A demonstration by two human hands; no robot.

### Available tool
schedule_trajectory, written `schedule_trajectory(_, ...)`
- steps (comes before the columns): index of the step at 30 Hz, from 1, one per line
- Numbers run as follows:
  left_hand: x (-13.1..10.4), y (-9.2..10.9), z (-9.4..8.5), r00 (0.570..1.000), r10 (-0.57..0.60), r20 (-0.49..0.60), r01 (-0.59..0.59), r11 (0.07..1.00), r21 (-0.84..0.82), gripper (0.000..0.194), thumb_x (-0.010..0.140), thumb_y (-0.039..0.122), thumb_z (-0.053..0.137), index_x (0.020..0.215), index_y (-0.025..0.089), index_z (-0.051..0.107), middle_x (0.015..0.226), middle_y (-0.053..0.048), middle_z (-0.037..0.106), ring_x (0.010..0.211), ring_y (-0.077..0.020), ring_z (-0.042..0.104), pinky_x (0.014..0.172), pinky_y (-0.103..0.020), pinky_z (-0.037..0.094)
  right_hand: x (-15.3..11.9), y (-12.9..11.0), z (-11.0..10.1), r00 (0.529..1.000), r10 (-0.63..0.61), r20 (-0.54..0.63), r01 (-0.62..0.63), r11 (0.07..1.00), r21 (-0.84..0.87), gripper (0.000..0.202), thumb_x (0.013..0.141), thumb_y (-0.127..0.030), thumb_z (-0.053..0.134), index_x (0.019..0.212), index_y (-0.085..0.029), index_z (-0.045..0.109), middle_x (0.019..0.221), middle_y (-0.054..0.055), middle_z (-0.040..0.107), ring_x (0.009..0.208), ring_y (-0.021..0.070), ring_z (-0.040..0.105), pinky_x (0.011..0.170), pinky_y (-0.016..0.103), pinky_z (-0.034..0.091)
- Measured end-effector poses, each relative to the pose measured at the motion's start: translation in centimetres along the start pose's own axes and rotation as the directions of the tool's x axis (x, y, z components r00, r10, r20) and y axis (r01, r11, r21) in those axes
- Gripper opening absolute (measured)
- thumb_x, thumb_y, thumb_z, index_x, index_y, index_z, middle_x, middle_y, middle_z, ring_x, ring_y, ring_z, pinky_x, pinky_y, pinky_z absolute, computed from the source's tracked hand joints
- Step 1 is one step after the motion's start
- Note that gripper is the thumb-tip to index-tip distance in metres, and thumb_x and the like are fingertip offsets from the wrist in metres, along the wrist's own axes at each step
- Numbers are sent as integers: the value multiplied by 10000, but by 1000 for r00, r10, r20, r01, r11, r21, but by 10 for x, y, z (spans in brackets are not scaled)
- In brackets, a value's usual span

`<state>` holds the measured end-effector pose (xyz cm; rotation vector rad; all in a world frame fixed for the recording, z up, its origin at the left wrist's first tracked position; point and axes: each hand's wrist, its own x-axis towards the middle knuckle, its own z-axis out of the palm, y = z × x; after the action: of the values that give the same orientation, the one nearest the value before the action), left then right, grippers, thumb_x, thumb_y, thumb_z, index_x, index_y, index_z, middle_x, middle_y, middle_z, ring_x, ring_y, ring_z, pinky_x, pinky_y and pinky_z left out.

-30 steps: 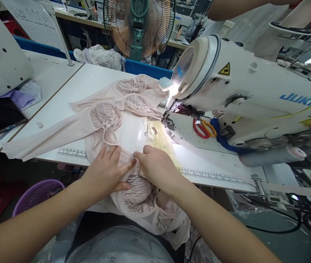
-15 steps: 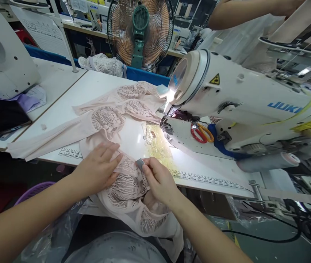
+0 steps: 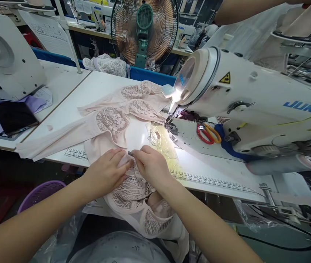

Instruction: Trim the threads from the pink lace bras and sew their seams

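My left hand pinches the edge of a pale pink lace bra that hangs off the table's front edge onto my lap. My right hand grips a small flat grey metal piece, whose full shape my fingers hide. Its tip meets the fabric at my left fingertips. More pale pink lace bra pieces spread across the table behind my hands, and one cup reaches the needle area of the sewing machine, whose lamp is lit.
Red and orange-handled scissors lie on the machine bed, near a thread cone. Printed ruler tape runs along the table's front edge. A dark phone-like slab lies at left, above a purple basket. Behind stands a fan; another person's arm shows top right.
My right hand has moved left and up with the metal piece, meeting my left hand. My left fingers, spread flat before, now pinch the bra's edge. The view has shifted slightly.
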<state>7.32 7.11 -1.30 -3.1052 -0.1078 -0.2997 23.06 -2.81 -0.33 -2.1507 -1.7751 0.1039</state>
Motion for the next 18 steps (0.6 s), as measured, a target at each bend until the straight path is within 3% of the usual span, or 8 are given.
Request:
schedule_trajectory(5, 2, 0, 0, 1000, -15, 13, 15, 1000, -25, 412, 846, 215, 517, 1249, 129, 510, 1246, -213, 506, 1212, -340, 459, 1006, -507, 409, 4, -4, 4, 999, -45, 13, 46, 995, -91, 227, 867, -153, 426, 854, -178, 652, 710, 43, 503, 610, 168, 407, 503, 270, 226)
schedule_trajectory(11, 3, 1, -1, 999, -27, 19, 28, 1000, -13, 420, 834, 240, 532, 1235, 116, 513, 1230, -204, 514, 1190, -333, 474, 1007, -497, 412, 0, -3, -9, 988, -115, 100, 132, 974, -185, 162, 822, -86, 473, 772, -160, 607, 687, 29, 471, 543, 138, 312, 488, 275, 166)
schedule_trajectory(18, 3, 3, -1, 999, -48, -10, 47, 998, -35, 367, 847, 240, 534, 1197, 132, 557, 1230, -214, 525, 1178, -345, 492, 979, -519, 424, -14, 3, -16, 988, -78, 134, 103, 975, -195, 186, 813, -44, 466, 752, -153, 604, 651, 24, 454, 519, 135, 309, 482, 272, 168)
